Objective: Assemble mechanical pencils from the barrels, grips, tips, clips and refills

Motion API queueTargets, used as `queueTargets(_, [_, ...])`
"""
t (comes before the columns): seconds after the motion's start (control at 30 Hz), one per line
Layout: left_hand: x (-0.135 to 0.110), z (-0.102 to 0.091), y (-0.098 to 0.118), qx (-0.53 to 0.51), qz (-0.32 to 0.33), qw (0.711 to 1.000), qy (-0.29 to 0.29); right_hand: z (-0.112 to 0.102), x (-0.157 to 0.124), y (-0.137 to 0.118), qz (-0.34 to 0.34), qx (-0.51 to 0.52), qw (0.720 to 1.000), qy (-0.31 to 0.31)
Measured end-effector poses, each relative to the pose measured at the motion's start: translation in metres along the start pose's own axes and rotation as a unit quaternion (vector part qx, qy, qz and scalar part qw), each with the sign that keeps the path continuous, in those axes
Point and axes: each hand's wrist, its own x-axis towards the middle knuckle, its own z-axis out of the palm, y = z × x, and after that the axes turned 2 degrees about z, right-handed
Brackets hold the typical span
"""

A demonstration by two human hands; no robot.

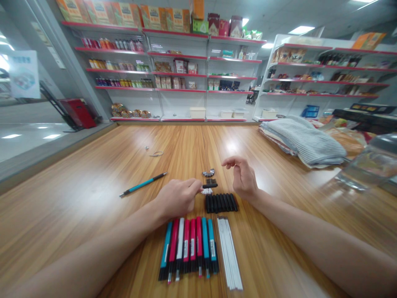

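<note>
My left hand [181,196] is closed, pinching a short black pen grip [211,186] that points right. To the right, my right hand [243,177] is raised with its fingers loosely bent and apart, and nothing shows in it. Between the hands lie small silvery pieces [208,173], dark thin pieces resembling springs [211,181] and small white pieces [207,191], partly covered by the held grip. Nearer me is a row of black grips [221,203]. Below them are blue, red and white pen barrels [189,244] beside a bundle of white refills [229,252].
A blue and black pen [143,185] lies left of my left hand. Farther back is a thin looped strip [156,153] with a tiny piece [147,147]. Folded striped cloth [304,138] and a clear container [366,165] stand right. Stocked shelves [180,74] rise behind the table.
</note>
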Motion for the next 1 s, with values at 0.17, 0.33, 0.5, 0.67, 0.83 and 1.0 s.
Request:
queueTargets(0.17, [0.0000, 0.0003, -0.0005, -0.002, 0.001, 1.000, 0.007, 0.0023, -0.0015, 0.0035, -0.026, 0.054, 0.998, -0.017])
queueTargets(0.33, [0.0003, -0.0007, -0.0006, -0.004, 0.002, 1.000, 0.001, 0.0011, -0.0035, 0.0021, -0.046, 0.079, 0.994, -0.059])
queueTargets(0.5, [0.0007, -0.0022, -0.0003, -0.006, 0.004, 1.000, 0.001, 0.0007, -0.0047, 0.0009, -0.040, 0.061, 0.994, -0.078])
queueTargets(0.67, [0.0004, -0.0018, -0.0004, -0.006, 0.002, 1.000, -0.005, 0.0001, -0.0041, 0.0018, -0.038, 0.066, 0.994, -0.078])
queueTargets(0.83, [-0.0004, 0.0005, -0.0010, -0.005, 0.001, 1.000, -0.003, -0.0016, -0.0041, 0.0008, -0.061, 0.055, 0.992, -0.100])
queueTargets(1.0, [-0.0006, 0.0003, -0.0002, -0.003, -0.001, 1.000, 0.000, -0.0036, -0.0015, -0.0059, -0.083, 0.035, 0.988, -0.129])
